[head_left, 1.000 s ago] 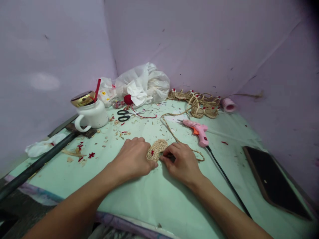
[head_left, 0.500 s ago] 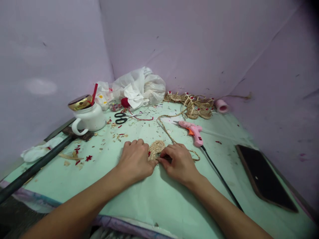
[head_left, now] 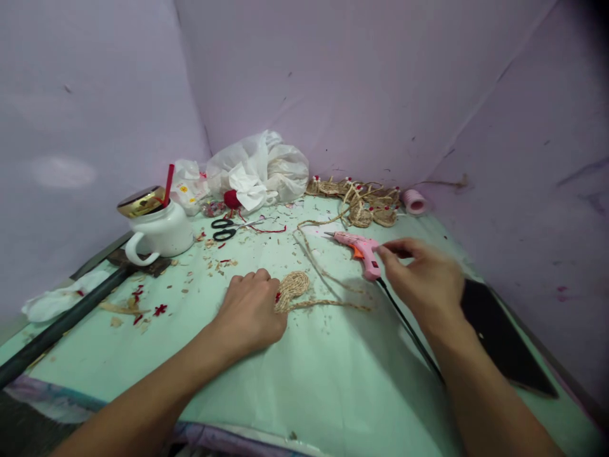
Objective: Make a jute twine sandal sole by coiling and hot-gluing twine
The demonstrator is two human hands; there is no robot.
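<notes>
My left hand [head_left: 252, 310] is closed on the left edge of a flat coil of braided straw rope [head_left: 295, 284], pressing it to the table. A bit of red shows beside its fingers. From the coil a loose braided cord [head_left: 328, 303] runs out to the right and loops back toward the far side. My right hand [head_left: 423, 279] hovers at the handle of a pink glue gun [head_left: 366, 251], thumb and fingers apart, slightly blurred. The gun lies on its side with an orange trigger and a black cable [head_left: 409, 330]; whether the fingertips touch it I cannot tell.
Black-handled scissors [head_left: 226, 230], a white mug [head_left: 164, 231] and a hammer-like tool with a dark handle [head_left: 71, 324] lie left. Behind are a plastic bag [head_left: 280, 168], straw pieces [head_left: 361, 216] and a pink spool [head_left: 413, 202]. A phone [head_left: 504, 343] lies right. Scraps litter the table.
My right hand has let go of the straw cord and moved right to the glue gun's handle. The cord's near end now stretches rightward. My left hand stays on the coil.
</notes>
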